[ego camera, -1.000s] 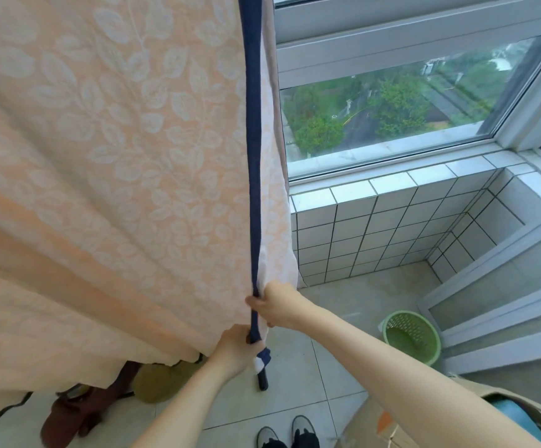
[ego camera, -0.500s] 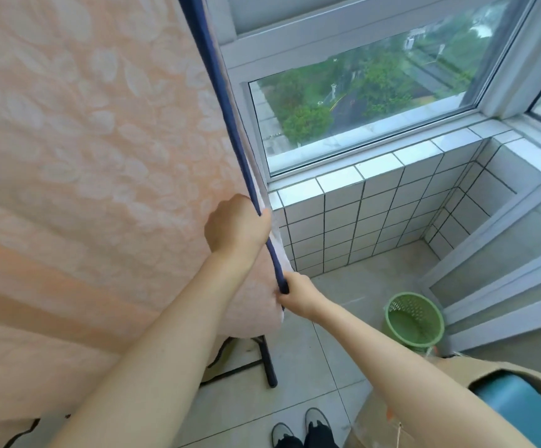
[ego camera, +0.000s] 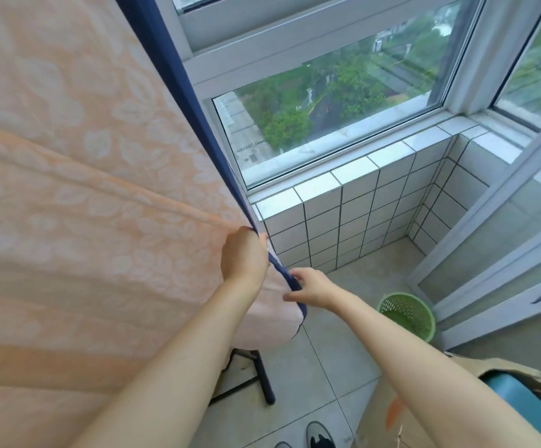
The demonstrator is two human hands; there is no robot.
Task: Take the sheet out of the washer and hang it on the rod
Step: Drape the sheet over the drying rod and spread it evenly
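Note:
A peach sheet (ego camera: 78,195) with a pale leaf pattern and a navy blue border hangs down and fills the left half of the view. The rod above it is out of frame. My left hand (ego camera: 243,257) is closed on the blue-bordered side edge, partway up. My right hand (ego camera: 307,287) pinches the same edge lower down, close to the bottom corner. Between the two hands the border runs taut. The washer is not in view.
A black leg of the drying rack (ego camera: 264,379) stands on the tiled floor under the sheet. A green plastic basket (ego camera: 408,313) sits by the white sliding door frame (ego camera: 476,253). A low tiled wall (ego camera: 353,221) runs under the window. A cardboard box (ego camera: 392,415) is at lower right.
Both hands have risen along the blue edge from its bottom corner. The left hand slid above the right, then settled lower, and the sheet's edge now slants to the right.

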